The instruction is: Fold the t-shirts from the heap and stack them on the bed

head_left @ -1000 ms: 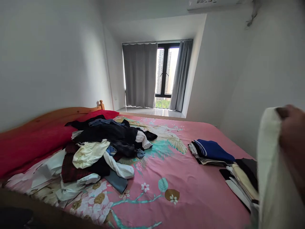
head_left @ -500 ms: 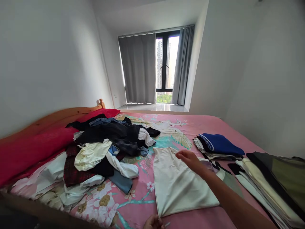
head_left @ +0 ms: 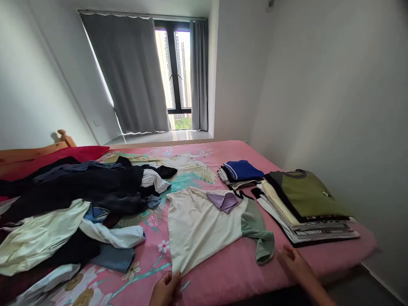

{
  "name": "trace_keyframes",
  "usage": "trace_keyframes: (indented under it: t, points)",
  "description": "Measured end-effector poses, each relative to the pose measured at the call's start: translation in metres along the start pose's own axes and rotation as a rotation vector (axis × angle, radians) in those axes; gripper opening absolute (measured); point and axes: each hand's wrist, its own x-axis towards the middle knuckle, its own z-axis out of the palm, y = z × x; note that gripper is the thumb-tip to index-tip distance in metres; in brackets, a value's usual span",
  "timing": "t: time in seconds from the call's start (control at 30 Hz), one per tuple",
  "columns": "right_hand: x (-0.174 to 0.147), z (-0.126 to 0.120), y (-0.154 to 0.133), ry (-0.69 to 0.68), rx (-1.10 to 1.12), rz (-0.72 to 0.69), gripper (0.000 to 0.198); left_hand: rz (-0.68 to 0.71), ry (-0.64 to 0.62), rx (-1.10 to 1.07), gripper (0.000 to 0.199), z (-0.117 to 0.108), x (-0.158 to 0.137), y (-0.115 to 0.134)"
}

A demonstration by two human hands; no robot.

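Cream shirt point(head_left: 204, 225) lies spread by the bed's point(head_left: 223, 276) near edge, left hand point(head_left: 166, 290) pinching its near hem corner, probably to keep it taut. Right hand point(head_left: 296, 265) is half-curled just beside the green sleeve point(head_left: 255, 221), looks like it's got nothing. Bare strip along the near edge, so decent elbow room. The olive-topped stack point(head_left: 309, 195) crowds the right side, the loose heap point(head_left: 105, 187) the left, likely kept apart on purpose. Blue-topped pile point(head_left: 244, 170) sits farther back by the right edge, open sheet beyond.
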Motion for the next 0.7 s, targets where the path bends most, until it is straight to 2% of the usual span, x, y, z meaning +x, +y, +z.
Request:
trace_keyframes:
  t: [0.07,0.2,0.3,0.37,0.43,0.5,0.53,0.6,0.67,0.7]
  points:
    - [0.007,0.01,-0.01,-0.031,0.023,0.004,0.047,-0.044,-0.013,-0.009,0.044,0.001,-0.002,0.008]
    - [0.013,0.02,-0.031,-0.07,-0.029,-0.092,0.053,-0.055,0.106,-0.103,0.042,-0.007,-0.009,0.02]
    - [0.008,0.018,-0.048,-0.108,-0.061,-0.158,0.036,-0.028,0.194,-0.174,0.04,-0.015,-0.012,0.025]
    - [0.001,0.013,-0.062,-0.09,-0.037,-0.187,0.032,-0.008,0.222,-0.209,0.038,-0.019,-0.013,0.028]
    - [-0.01,0.004,-0.078,-0.022,-0.002,-0.308,0.031,0.015,0.229,-0.234,0.036,-0.022,-0.012,0.033]
    - [-0.026,-0.006,-0.091,-0.001,-0.019,-0.514,0.022,0.027,0.205,-0.253,0.038,-0.026,-0.01,0.037]
    - [-0.035,-0.011,-0.095,-0.054,-0.059,-0.62,0.016,0.027,0.183,-0.263,0.04,-0.029,-0.008,0.039]
    - [-0.053,-0.019,-0.096,-0.301,-0.176,-0.754,0.01,0.02,0.144,-0.269,0.043,-0.035,-0.004,0.039]
    - [-0.065,-0.023,-0.085,-0.523,-0.251,-0.754,0.015,0.008,0.135,-0.238,0.043,-0.041,0.001,0.037]
    - [-0.068,-0.024,-0.076,-0.545,-0.253,-0.708,0.016,0.003,0.141,-0.208,0.042,-0.042,0.003,0.035]
